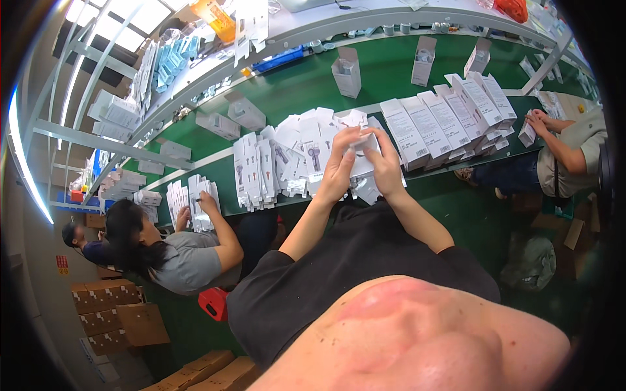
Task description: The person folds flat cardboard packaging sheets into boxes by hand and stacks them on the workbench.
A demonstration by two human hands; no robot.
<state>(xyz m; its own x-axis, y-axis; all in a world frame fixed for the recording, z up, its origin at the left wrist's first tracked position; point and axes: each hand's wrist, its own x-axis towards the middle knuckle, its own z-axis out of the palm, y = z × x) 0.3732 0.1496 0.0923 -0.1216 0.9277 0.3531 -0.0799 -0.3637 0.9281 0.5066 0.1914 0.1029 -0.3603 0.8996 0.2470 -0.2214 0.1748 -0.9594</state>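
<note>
In front of my chest, both hands are closed around a small white cardboard box [362,164]. My left hand [337,168] grips its left side, with the fingers bent over the upper end. On the other side my right hand [386,164] wraps the box, its thumb close to the top end. My fingers cover much of the box, so I cannot tell how its flaps lie. Just left of and beyond my hands lie piles of flat printed cartons [257,171]. Formed white boxes [443,124] are stacked at a slant to my right.
Upright open boxes [347,72] stand along the far side of the green bench. A metal-framed shelf [287,39] runs above it. At left a co-worker [189,251] handles flat cartons; at right another person [567,150] holds a white box. A red stool [213,304] stands behind.
</note>
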